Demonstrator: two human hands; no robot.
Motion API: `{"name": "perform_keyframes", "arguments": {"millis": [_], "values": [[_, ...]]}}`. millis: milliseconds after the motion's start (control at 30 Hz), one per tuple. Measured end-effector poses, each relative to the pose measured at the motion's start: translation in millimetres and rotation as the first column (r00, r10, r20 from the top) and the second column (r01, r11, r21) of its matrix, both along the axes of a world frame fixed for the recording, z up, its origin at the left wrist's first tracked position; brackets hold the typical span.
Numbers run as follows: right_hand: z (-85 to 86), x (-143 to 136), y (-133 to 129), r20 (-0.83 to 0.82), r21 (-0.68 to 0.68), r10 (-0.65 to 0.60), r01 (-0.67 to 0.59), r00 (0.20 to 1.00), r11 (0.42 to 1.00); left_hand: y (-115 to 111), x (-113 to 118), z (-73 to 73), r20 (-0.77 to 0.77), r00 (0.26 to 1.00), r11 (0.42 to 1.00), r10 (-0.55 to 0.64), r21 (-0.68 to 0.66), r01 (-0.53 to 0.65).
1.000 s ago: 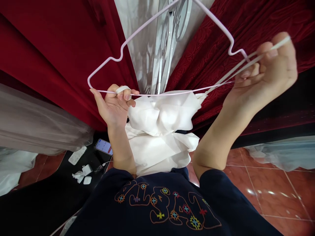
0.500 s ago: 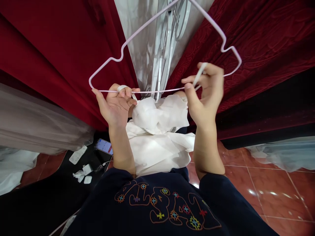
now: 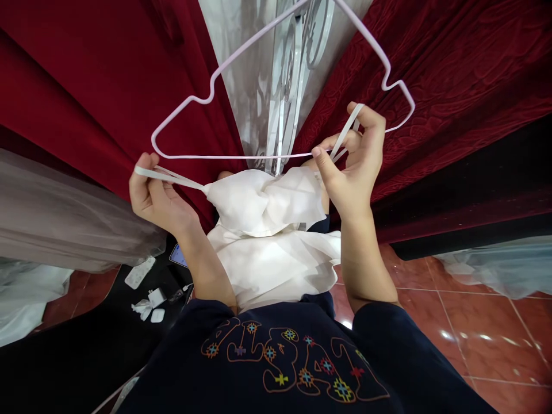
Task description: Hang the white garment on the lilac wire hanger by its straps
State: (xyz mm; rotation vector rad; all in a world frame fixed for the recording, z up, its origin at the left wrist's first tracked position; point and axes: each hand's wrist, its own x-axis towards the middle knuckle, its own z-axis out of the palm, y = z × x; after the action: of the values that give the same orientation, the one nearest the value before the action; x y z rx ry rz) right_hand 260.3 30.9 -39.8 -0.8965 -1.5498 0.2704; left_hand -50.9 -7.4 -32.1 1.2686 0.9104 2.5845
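Note:
A white garment (image 3: 276,264) with thin straps lies over my lap. The left strap (image 3: 172,177) is stretched out sideways by my left hand (image 3: 161,198), its loop around my fingers, just off the hanger's lower left corner. My right hand (image 3: 356,164) holds the right strap (image 3: 346,131), looped over a raised fingertip, and also grips the bottom bar of a pale pink hanger (image 3: 228,156). The hanger stands upright in front of me; its top is cut off by the frame edge.
Red curtains (image 3: 107,75) hang on both sides of a white metal frame (image 3: 287,86). On a black surface (image 3: 99,328) at the left lie a phone (image 3: 179,256), a white charger (image 3: 156,297) and a pale case (image 3: 140,272). Red tiles (image 3: 483,328) cover the floor.
My left hand has let go of the hanger's lower bar and moved left, pulling the left strap taut. The hanger and my right hand have shifted slightly left.

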Motion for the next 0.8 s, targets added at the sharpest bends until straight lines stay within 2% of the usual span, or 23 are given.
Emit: {"name": "perform_keyframes", "arguments": {"millis": [33, 100, 167, 333, 500, 600, 633, 733, 800], "values": [[-0.9, 1, 2, -0.026, 0.031, 0.0, 0.001, 1.0, 1.0, -1, -2, 3.8, -0.061, 0.997, 0.999, 0.043, 0.009, -0.042], [-1.6, 1, 3, -0.057, 0.073, -0.009, 0.013, 0.998, 0.997, -3, -2, 16.4, -0.168, 0.985, 0.99, 0.038, -0.126, -0.06], [-0.7, 1, 1, -0.053, 0.065, -0.024, 0.028, 0.998, 0.998, -2, 5, 32.8, -0.166, 0.986, 0.986, 0.012, -0.164, -0.04], [2.6, 0, -5, -0.017, -0.01, -0.057, 0.057, 0.998, 0.998, 2, 16, 73.2, -0.304, 0.926, 0.948, -0.226, -0.286, 0.138], [-1.6, -3, -4, -0.04, 0.023, -0.029, 0.03, 0.999, 0.999, 8, 7, 106.1, -0.504, 0.793, 0.898, -0.342, -0.423, 0.119], [-3.7, -4, -4, -0.023, 0.014, -0.046, 0.046, 0.999, 0.999, 21, -2, 115.2, -0.623, 0.69, 0.905, -0.369, -0.409, 0.115], [-4.0, -4, -4, -0.011, 0.009, -0.052, 0.052, 0.999, 0.999, 27, -4, 116.7, -0.629, 0.676, 0.901, -0.384, -0.415, 0.126], [-4.1, -2, -4, 0.023, 0.004, -0.052, 0.052, 0.998, 0.999, 36, -7, 119.4, -0.544, 0.696, 0.84, -0.47, -0.519, 0.161], [-3.8, -2, -4, 0.039, 0.011, -0.056, 0.055, 0.998, 0.998, 36, -6, 118.9, -0.519, 0.706, 0.831, -0.483, -0.524, 0.184]]}}
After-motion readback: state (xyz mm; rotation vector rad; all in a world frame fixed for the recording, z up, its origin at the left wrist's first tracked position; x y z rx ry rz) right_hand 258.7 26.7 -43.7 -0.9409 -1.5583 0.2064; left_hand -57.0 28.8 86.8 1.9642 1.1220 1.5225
